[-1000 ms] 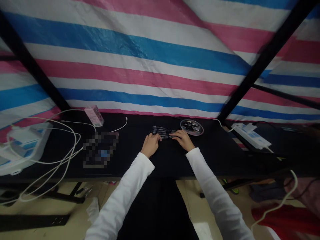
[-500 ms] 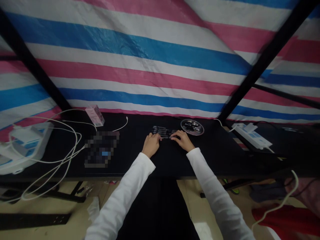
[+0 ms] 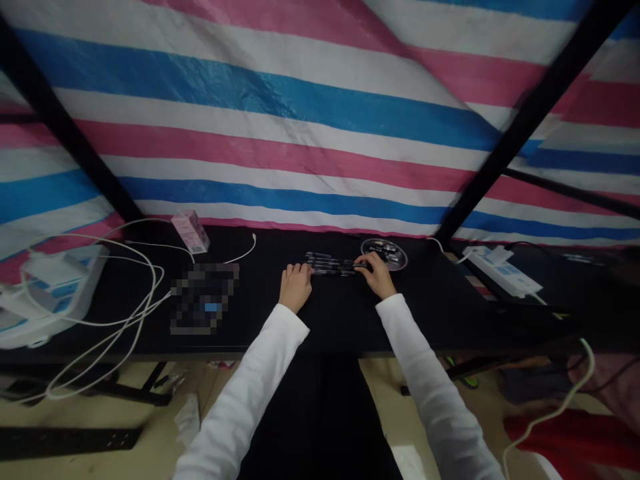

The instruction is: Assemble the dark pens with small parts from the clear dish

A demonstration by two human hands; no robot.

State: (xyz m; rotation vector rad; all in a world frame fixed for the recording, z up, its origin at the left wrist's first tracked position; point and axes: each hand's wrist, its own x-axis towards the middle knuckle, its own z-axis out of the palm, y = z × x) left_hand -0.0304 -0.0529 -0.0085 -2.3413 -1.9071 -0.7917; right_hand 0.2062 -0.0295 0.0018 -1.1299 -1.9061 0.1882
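The right hand (image 3: pixel 379 275) curls over the ends of the black pens (image 3: pixel 333 265), its grip unclear, partly hiding a round metal dish (image 3: pixel 393 257); the left hand (image 3: pixel 296 285) lies open just beside them; a pixelated object (image 3: pixel 204 299) on the tabletop (image 3: pixel 260 320) is unreadable.

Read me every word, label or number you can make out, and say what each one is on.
Nothing is legible. The pink box and the white power strip carry print too small to read, any marks on the pens are too small to tell, and the pixelated dark item is blurred out.
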